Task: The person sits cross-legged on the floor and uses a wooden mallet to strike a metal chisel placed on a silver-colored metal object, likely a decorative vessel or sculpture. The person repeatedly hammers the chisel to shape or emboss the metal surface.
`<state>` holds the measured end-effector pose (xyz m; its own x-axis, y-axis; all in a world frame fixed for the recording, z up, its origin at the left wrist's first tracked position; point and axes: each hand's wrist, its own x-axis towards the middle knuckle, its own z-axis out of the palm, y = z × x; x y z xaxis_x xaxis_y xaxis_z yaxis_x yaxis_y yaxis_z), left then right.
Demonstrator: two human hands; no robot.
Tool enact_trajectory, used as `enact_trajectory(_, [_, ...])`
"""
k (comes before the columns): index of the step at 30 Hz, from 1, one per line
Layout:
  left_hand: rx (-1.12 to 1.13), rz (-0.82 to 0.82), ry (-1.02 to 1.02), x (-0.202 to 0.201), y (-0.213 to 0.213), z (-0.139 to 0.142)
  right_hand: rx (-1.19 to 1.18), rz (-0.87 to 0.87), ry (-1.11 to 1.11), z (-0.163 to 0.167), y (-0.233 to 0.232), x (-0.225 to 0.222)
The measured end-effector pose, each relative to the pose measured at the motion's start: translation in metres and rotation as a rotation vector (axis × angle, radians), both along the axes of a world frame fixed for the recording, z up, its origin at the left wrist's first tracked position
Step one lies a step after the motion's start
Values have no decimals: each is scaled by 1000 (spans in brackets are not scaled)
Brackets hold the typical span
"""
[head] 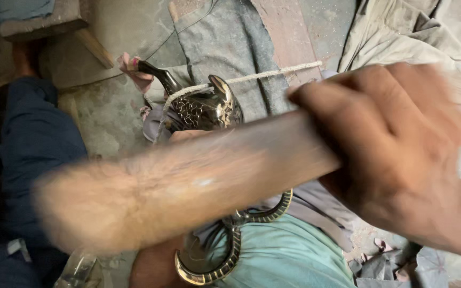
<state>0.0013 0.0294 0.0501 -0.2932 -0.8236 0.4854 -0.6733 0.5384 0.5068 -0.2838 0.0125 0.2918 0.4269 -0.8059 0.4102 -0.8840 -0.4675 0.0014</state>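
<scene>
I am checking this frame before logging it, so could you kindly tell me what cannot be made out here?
- Left hand: not seen in the head view.
- Right hand: its grip on the blurred brown wooden stick is smeared by motion.
- Dark, shiny, gold-patterned metal ornament: its middle is hidden behind the stick.
- Pale twisted rope: its ends pass out of sight.
</scene>
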Motion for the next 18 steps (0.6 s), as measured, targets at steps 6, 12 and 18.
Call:
enact_trajectory(6, [-27,-117,-139,6,-5,11,59,-56,-64,-46,23,-30])
enact_trajectory(12, [-30,-217,-144,-9,-17,50,195,-104,-410,-66,27,-39])
enact_trajectory(18, [78,-341,-110,-32,-35,97,244,-210,-527,-93,43,-44])
